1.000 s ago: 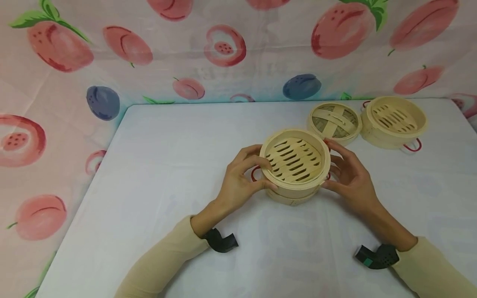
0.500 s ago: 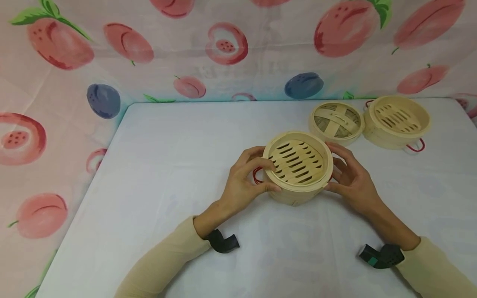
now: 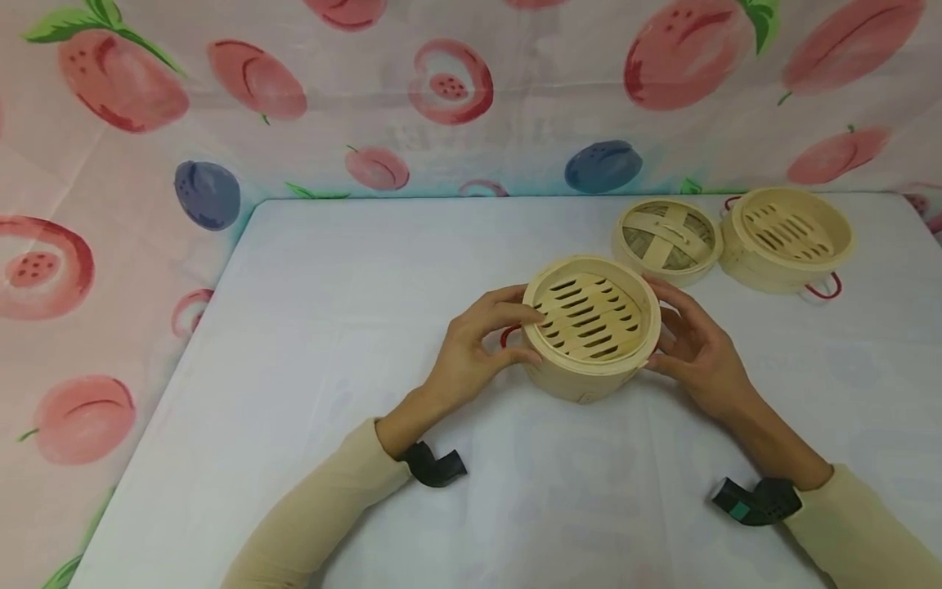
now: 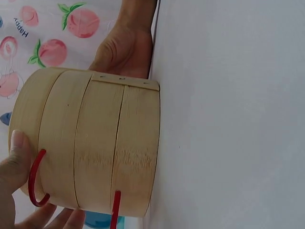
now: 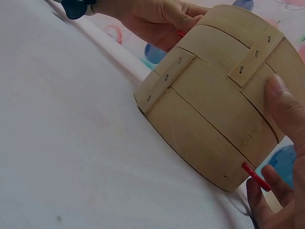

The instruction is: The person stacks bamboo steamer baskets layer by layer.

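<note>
A bamboo steamer basket with a slatted floor sits squarely on a second, lower steamer basket, right of the table's middle. Both have red loop handles, plain in the left wrist view. My left hand grips the upper basket's left side, its thumb on the outer wall and forefinger over the rim. Opposite, my right hand holds the right side, with the thumb pressed to the wall in the right wrist view. Its other fingers curl near a red handle low on the stack.
Behind the stack lies a round bamboo lid with crossed strips. Touching its right side stands another steamer basket with red handles. A white cloth covers the table, and a fruit-printed curtain hangs along its back edge.
The upper basket, at first slightly offset on the lower one, now lines up with it. Both hands keep their hold, and the left thumb has shifted a little along the wall.
</note>
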### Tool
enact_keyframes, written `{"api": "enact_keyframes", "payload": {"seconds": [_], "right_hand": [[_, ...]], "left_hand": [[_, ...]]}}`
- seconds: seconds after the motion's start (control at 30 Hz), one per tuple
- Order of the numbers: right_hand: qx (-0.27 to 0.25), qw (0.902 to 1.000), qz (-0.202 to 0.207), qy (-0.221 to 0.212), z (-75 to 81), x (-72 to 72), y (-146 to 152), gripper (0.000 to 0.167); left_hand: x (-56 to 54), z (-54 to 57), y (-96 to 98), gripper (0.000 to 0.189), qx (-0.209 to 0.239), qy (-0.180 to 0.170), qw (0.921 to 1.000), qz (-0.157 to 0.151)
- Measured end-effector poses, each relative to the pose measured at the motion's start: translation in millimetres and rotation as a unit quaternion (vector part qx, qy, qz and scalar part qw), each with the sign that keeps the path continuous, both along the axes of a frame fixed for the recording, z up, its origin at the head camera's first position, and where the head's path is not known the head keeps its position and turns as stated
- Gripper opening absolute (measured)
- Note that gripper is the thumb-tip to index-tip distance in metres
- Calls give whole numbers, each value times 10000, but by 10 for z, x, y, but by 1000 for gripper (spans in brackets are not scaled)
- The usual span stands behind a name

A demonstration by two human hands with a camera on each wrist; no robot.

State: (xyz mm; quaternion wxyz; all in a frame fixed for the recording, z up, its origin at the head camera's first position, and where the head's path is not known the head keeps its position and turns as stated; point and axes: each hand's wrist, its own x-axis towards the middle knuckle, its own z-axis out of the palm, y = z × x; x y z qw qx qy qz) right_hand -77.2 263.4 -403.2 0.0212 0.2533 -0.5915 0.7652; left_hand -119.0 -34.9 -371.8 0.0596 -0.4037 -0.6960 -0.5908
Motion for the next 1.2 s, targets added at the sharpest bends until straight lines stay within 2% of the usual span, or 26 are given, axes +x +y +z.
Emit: {"api": "enact_keyframes", "payload": {"seconds": [0.07,0.17,0.3,0.37,0.5,0.67,0.8,1.0,1.1,1.2], "right_hand": [[-7,10000,-25,15,2,1,-3,81],[-39,10000,-46,44,6,-2,-9,81],[-50,9999,-92,22,11,-7,-13,80],[-17,9999,-130,17,11,-6,-14,79],[47,9996,-289,58,13,0,-19,77],[62,9987,-501,117,12,6,-34,70],[121,9975,-669,200,-6,17,-41,63],[455,9916,-1134,426,-10,34,-31,51],[608,9883,-1333,423,1,39,-30,42],[681,9880,-1355,287,12,47,-36,36]], "left_hand": [[2,18,-13,44,165,-272,9993,-193],[21,103,-39,41,337,-633,9964,-444],[41,225,-82,45,140,-845,9947,-575],[31,226,-100,52,6,-876,9942,-626],[-33,98,-117,63,-222,-753,9947,-669],[-124,-68,-134,65,-173,-691,9957,-597],[-149,-116,-151,63,-10,-707,9951,-685],[-168,-145,-153,62,14,-550,9953,-795],[-168,-148,-159,60,-92,-485,9961,-727],[-160,-139,-192,54,-212,-431,9970,-614]]}}
